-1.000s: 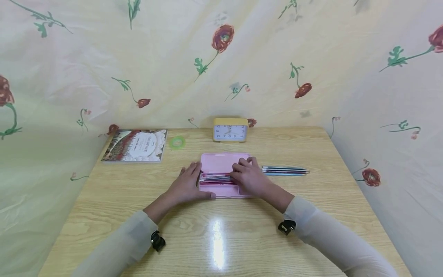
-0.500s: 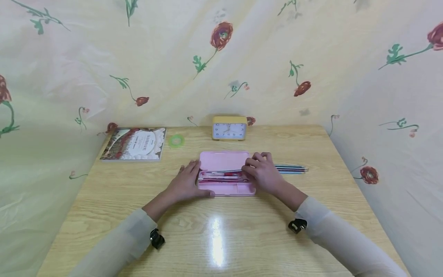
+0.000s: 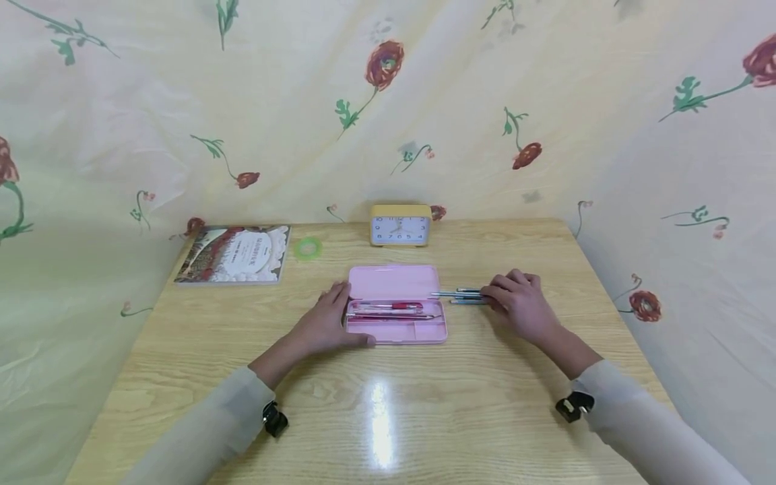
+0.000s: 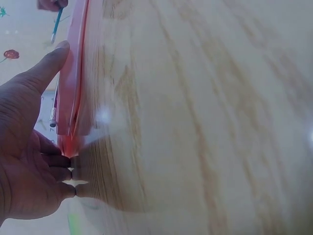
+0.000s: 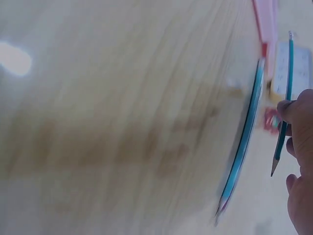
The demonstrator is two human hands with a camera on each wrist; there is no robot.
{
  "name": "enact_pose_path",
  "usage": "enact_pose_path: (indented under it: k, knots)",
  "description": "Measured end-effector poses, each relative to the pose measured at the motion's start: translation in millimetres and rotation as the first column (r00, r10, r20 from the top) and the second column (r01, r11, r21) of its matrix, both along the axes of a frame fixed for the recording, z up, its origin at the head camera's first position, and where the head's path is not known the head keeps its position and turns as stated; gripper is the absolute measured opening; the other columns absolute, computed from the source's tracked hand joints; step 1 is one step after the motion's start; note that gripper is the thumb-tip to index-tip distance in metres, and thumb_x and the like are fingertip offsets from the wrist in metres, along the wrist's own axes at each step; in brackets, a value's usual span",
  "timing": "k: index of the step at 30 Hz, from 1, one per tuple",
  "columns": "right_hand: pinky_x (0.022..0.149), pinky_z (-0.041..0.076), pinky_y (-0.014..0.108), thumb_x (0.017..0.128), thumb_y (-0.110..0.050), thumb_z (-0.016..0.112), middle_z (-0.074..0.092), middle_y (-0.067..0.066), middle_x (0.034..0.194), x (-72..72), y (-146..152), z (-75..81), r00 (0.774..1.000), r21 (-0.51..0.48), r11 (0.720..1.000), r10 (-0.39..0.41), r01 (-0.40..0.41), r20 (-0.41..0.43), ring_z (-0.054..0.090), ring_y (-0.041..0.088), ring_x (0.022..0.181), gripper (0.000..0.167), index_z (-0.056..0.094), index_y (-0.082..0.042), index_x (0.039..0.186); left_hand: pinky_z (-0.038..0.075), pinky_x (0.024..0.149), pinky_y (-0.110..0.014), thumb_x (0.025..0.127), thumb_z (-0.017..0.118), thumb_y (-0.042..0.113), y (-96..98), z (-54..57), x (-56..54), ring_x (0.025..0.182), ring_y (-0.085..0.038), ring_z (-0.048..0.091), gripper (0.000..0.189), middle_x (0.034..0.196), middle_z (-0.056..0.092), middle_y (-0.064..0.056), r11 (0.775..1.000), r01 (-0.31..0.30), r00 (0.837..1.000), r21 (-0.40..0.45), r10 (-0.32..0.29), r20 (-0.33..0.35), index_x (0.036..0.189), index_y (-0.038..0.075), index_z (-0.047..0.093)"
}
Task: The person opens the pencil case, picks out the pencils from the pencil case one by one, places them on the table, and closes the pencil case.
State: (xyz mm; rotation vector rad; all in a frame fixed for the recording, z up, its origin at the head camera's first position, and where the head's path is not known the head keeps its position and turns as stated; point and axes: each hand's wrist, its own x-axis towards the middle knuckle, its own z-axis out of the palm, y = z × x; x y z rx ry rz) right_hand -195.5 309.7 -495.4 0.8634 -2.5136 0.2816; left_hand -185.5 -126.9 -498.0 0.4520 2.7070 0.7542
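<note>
A pink pencil case [image 3: 394, 283] lies with its lid folded back on the table. Several pens and pencils [image 3: 391, 307] lie in its long compartment. My left hand [image 3: 324, 323] rests against the case's left end, fingers extended, thumb along the front edge. To the right of the case, my right hand [image 3: 524, 306] pinches a green pencil [image 5: 290, 73] between thumb and fingers. In the right wrist view its sharpened tip points down and it is raised off the table. Below it lie blue pencils [image 5: 243, 137] side by side, partly hidden by the hand in the head view.
A yellow alarm clock [image 3: 399, 226] stands at the table's back edge, behind the case. At the back left are a book [image 3: 236, 254] and a green roll of tape [image 3: 308, 248]. Flowered cloth [image 3: 291, 101] hangs behind and at the sides.
My right hand has moved right, out of the pencil case, drawing the green pencil with it to above the pencils on the table. The left hand has stayed at the case.
</note>
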Motion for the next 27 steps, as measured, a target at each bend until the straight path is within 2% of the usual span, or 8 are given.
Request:
enact_pose_path:
  k: [6,11,16,19,27]
  knots:
    - [0.083,0.046,0.067,0.084,-0.003,0.092,0.073,0.004,0.093,10.6,31.6,-6.1,0.999,0.023,0.999,-0.046,0.046,-0.001,0.057,0.031,0.09,0.022,0.082,-0.01,0.102,0.035,0.134,-0.065,0.078,0.087,0.078,0.1,-1.2,-0.1,0.17,-0.051,0.02,0.142,0.186,0.018,-0.017,1.0,0.005,1.0,0.01,-0.005,-0.005,0.177,0.005,0.017]
    - [0.085,0.046,0.068,0.084,-0.004,0.091,0.073,0.005,0.096,14.5,43.6,-12.6,0.998,0.045,0.997,-0.06,0.059,0.021,0.056,0.03,0.091,0.022,0.083,-0.011,0.104,0.035,0.134,-0.064,0.078,0.088,0.076,1.1,-0.3,1.1,0.17,-0.049,0.022,0.14,0.185,0.02,-0.017,1.0,0.011,1.0,0.017,-0.011,-0.016,0.177,0.005,0.018]
    - [0.084,0.048,0.071,0.084,-0.006,0.092,0.073,0.006,0.098,14.3,46.4,-16.5,0.998,0.067,0.996,-0.056,0.056,0.0,0.057,0.031,0.092,0.023,0.084,-0.012,0.105,0.033,0.135,-0.064,0.079,0.088,0.076,1.7,0.3,2.7,0.17,-0.05,0.022,0.141,0.185,0.019,-0.02,1.0,0.01,1.0,0.009,-0.01,-0.019,0.176,0.001,0.018]
    - [0.082,0.049,0.071,0.083,-0.006,0.092,0.071,0.006,0.099,14.0,45.9,-17.3,0.999,0.071,0.996,-0.048,0.049,-0.019,0.057,0.031,0.092,0.023,0.084,-0.012,0.104,0.036,0.134,-0.064,0.078,0.088,0.076,1.8,0.0,3.1,0.169,-0.05,0.024,0.141,0.184,0.021,-0.021,1.0,0.01,1.0,0.007,-0.01,-0.021,0.176,0.001,0.02]
    - [0.081,0.05,0.069,0.081,-0.001,0.093,0.07,0.009,0.102,14.9,42.9,-17.0,0.999,0.049,0.998,-0.049,0.049,-0.014,0.059,0.033,0.094,0.029,0.083,-0.01,0.106,0.036,0.133,-0.063,0.077,0.087,0.079,0.4,-2.7,0.7,0.169,-0.049,0.025,0.142,0.185,0.021,-0.02,1.0,0.012,0.999,0.009,-0.011,-0.033,0.176,0.002,0.02]
